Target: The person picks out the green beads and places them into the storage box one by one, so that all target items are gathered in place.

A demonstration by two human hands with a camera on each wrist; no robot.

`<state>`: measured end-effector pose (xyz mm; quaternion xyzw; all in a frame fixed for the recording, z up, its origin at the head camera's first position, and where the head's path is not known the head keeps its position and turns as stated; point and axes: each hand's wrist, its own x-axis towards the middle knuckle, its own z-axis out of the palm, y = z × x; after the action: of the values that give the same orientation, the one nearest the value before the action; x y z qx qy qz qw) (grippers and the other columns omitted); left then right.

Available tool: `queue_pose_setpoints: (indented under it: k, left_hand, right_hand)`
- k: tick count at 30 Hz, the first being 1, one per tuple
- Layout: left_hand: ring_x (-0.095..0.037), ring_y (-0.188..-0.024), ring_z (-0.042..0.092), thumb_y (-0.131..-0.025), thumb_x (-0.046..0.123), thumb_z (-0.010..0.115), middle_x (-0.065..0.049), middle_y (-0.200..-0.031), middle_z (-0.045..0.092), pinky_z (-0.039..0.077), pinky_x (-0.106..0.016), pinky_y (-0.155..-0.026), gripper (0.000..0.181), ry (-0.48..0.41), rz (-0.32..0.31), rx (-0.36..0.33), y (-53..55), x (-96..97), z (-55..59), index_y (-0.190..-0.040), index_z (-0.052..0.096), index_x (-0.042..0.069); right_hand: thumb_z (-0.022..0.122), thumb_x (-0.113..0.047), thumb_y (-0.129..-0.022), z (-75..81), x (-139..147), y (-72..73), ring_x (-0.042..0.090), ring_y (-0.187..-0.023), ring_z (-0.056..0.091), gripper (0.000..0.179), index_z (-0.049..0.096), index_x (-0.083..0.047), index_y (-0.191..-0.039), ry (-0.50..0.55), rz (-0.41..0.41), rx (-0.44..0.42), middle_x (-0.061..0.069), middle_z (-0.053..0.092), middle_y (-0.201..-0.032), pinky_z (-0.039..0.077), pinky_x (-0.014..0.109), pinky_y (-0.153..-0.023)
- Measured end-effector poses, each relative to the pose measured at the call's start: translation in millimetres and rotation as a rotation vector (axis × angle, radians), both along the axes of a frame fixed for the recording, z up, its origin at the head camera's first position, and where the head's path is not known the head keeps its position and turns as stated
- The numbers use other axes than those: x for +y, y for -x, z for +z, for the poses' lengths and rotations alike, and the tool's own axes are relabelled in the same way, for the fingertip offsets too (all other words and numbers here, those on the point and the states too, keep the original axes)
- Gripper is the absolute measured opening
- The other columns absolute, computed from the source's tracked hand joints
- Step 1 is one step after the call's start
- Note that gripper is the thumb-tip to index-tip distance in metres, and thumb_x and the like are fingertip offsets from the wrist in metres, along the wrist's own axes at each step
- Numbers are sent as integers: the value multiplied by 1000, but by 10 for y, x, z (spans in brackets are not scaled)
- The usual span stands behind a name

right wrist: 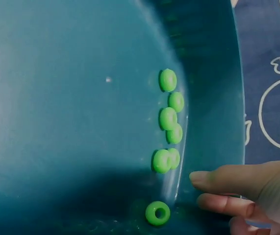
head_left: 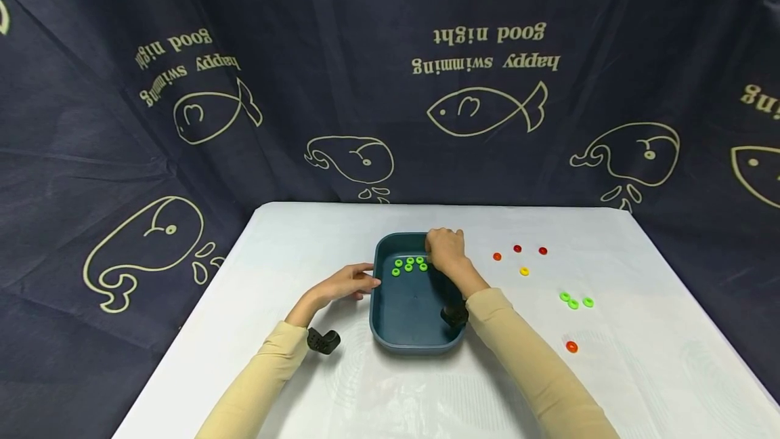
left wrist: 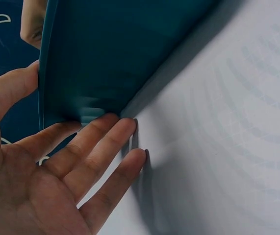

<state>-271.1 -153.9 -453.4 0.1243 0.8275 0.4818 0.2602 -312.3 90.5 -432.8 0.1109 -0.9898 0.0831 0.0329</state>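
Here, touches the bin (head_left: 412, 317) at left with the left hand (head_left: 346, 283), uncurled; has the right hand (head_left: 447, 248) at its far-right corner, cannot tell if gripping. See green beads (right wrist: 168, 118) inside, toward the far end.

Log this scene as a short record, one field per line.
surface: white table
container: blue bin
in the bin: seven green beads, near its far wall
right of the bin: three green ones, one yellow bead, four red or orange beads
left hand: touches the bin's left side
right hand: at the bin's far right corner, no bead visible in its fingers
backdrop: dark cloth, fish and whale drawings
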Motion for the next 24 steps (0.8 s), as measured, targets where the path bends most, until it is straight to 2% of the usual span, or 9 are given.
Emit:
queue_pose_setpoints:
  k: [13,24]
  left_hand:
    - [-24,-109,62,-91,32,60,-20,-129,56,52,-37,-87,67,2,19,-7,7,11,-12,-144,33,0]
    - [-23,-107,62,-92,31,59,-20,-128,57,51,-39,-88,66,0,17,-10,9,16,-4,-144,33,0]
  right_hand:
    - [75,-18,-79,66,110,-53,24,-87,66,19,73,-9,-96,231,1,-10,6,73,-92,46,48,-84]
    - [74,-17,-80,136,266,-47,23,-80,67,19,74,-6,-95,437,5,10,9,73,-89,52,40,-71]
